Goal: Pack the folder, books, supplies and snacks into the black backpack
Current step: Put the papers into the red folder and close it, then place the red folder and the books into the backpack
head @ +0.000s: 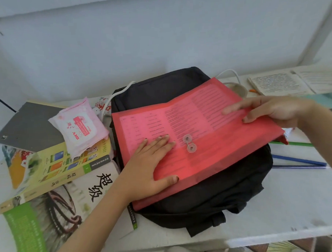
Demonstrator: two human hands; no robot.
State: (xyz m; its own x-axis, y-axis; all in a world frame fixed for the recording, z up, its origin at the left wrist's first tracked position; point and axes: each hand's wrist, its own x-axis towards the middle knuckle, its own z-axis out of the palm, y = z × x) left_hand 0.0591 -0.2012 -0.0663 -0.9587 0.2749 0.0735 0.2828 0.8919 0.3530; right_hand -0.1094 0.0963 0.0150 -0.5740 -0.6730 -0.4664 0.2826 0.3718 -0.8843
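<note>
While the translucent red plastic folder with a string-and-button clasp (pixel 210 162) lies flat across the top of the soft black fabric backpack (pixel 159 88) at the centre of the white table (pixel 279 206), nothing looks packed yet, so I judge this to be the first step: getting the folder into the bag.

The left hand (pixel 149 164) rests palm-down on the folder's 8 o'clock corner, its fingers (pixel 162 143) straight and pressed together, the thumb spread apart along the near edge. The right hand (pixel 274 109) holds the folder's edge at 3 o'clock, with one finger and the thumb lying on top; the other fingers are hidden, seemingly beneath the sheet, so it looks like a pinch.

No open mouth of the backpack shows, and whether the zip is undone I cannot tell. The next move probably calls for lifting the folder clear, finding and widening the opening, then sliding the folder in flat against the back panel so the papers inside do not crease.

At 9 o'clock wait the stacked paperback books (pixel 54 168), with a pink packet of wipes (pixel 81 125) on top; coloured pens (pixel 298 160) lie at 4 o'clock.
</note>
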